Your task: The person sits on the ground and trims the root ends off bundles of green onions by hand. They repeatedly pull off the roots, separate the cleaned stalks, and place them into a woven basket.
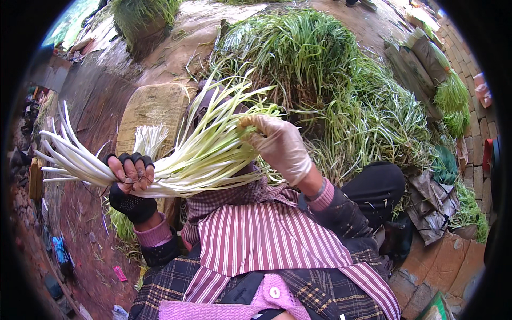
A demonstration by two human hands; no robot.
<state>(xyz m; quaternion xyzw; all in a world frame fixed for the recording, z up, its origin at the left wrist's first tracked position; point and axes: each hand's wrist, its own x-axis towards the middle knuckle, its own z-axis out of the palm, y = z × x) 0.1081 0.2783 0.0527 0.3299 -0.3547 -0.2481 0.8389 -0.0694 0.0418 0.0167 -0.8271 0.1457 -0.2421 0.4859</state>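
My left hand (134,180), in a black fingerless glove, grips a bunch of long white-stemmed greens (200,164), like blanched garlic shoots. The stem ends fan out to the left and the pale green leaves spread to the right. A thin dark strand shows by the left fingers. On the leaf side is my right hand (282,142), in a whitish thin glove, its fingers curled on the upper leaves. Behind the left hand, white stem ends of another bundle (150,140) show against a block wrapped in tan printed material (154,104).
A large heap of uncut greens (304,60) lies ahead and to the right. More tied bundles (452,96) lie by a brick pavement (476,132). Another leafy pile (146,16) stands far left. A crumpled grey sheet (430,208) lies beside my dark-trousered knee (378,184).
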